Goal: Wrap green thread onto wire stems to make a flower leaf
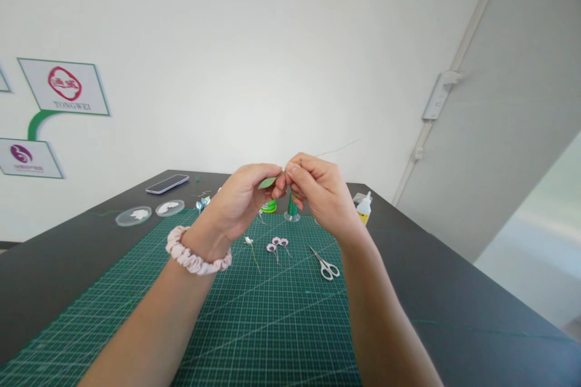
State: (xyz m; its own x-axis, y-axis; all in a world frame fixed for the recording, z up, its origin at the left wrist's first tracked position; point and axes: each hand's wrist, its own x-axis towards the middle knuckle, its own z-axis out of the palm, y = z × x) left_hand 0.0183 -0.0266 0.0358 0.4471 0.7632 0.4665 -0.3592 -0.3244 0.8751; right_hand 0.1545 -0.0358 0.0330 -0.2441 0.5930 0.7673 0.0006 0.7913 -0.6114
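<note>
My left hand (247, 193) and my right hand (318, 190) meet in the air above the cutting mat. A small green leaf (269, 182) shows at my left fingertips, its stem end pinched where the two hands touch. From behind my right hand a thin wire (338, 149) sticks out to the upper right. Right thumb and forefinger press together at the leaf's base; what lies exactly between them is hidden. Below on the mat are a white flower on a green stem (249, 242), several pink wire-stemmed petals (276, 243) and white-handled scissors (325, 266).
The green cutting mat (272, 326) covers the middle of the dark table (454, 290). A thread spool (293, 211), a green-labelled container (269, 206) and a glue bottle (364, 208) stand behind. To the left lie a phone (167, 184) and two clear dishes (121, 219) with white pieces.
</note>
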